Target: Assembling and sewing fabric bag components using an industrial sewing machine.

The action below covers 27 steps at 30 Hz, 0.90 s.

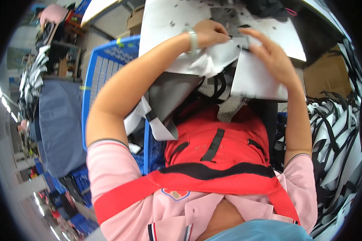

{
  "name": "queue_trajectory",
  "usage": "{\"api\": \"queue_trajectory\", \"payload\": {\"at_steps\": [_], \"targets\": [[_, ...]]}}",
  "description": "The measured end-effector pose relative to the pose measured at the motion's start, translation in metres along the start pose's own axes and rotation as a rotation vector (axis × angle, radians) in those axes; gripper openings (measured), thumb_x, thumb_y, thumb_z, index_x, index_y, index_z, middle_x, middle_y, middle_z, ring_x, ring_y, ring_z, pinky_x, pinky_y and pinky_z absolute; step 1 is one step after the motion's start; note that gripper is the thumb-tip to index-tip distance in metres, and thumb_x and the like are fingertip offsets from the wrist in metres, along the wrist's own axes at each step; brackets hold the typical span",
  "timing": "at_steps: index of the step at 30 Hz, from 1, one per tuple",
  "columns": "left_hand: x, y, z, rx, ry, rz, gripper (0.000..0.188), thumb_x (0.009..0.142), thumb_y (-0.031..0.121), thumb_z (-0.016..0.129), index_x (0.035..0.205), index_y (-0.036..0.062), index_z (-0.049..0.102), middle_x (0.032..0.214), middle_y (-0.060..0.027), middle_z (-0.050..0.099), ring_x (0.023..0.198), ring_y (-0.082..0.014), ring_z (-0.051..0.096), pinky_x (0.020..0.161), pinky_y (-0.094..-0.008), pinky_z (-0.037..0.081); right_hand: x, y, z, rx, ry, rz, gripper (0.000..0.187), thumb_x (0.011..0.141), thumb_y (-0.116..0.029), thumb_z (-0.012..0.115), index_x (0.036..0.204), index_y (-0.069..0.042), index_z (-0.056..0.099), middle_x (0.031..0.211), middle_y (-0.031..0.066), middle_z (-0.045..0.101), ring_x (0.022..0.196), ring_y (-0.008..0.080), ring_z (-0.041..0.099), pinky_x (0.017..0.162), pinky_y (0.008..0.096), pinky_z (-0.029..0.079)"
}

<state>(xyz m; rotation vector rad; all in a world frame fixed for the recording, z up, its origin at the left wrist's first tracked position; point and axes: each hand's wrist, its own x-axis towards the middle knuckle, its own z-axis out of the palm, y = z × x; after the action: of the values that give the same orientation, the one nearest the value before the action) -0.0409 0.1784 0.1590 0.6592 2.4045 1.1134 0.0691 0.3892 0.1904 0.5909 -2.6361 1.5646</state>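
Note:
My left hand is curled at the far part of the white table, its fingertips pinched on the edge of a white fabric piece. The fabric droops in folds over the table's near edge, with black straps hanging beside it. Close by on the right, my right hand has its fingers stretched apart over the tabletop. Small black bits lie between both hands. A dark object stands beyond them, cut off by the top edge; its kind is unclear.
A blue plastic crate stands at my left, with grey and white strips hanging over its side. Piled white and black strips fill the right, below a cardboard box. My red apron covers my lap.

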Motion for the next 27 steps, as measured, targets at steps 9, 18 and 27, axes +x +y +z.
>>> {"api": "queue_trajectory", "payload": {"at_steps": [9,18,27], "targets": [[-0.028,-0.002,0.077,-0.036,-0.114,-0.099,0.036,0.067,0.026,0.075,0.096,0.0052,0.072,0.097,-0.0091,0.069,0.088,-0.0186,0.063,0.081,-0.0285,0.049,-0.052,-0.028,0.155,-0.517,-0.443,-0.154,0.068,0.085,-0.035,0.061,0.143,-0.018,0.030,0.070,0.0206,0.062,0.066,0.0381,0.061,0.063,0.0451,0.049],[-0.120,-0.071,-0.020,-0.343,-0.163,-0.104,0.029,0.088,0.020,0.060,0.111,0.0009,0.065,0.106,-0.0105,0.067,0.091,-0.0183,0.067,0.086,-0.0288,0.052,-0.079,0.131,0.151,-0.489,-0.696,0.357,0.057,0.078,-0.040,0.068,0.123,-0.008,0.055,0.110,0.0223,0.062,0.103,0.0382,0.058,0.089,0.0430,0.045],[-0.265,-0.236,0.020,0.247,0.136,-0.415,0.049,0.069,0.001,0.055,0.118,0.0029,0.060,0.112,-0.0189,0.064,0.106,-0.0298,0.061,0.094,-0.0357,0.046,-0.101,0.138,0.156,-0.416,-1.166,0.618,0.052,0.087,-0.030,0.050,0.135,-0.011,0.048,0.146,0.0110,0.038,0.137,0.0239,0.031,0.112,0.0323,0.023]]}}
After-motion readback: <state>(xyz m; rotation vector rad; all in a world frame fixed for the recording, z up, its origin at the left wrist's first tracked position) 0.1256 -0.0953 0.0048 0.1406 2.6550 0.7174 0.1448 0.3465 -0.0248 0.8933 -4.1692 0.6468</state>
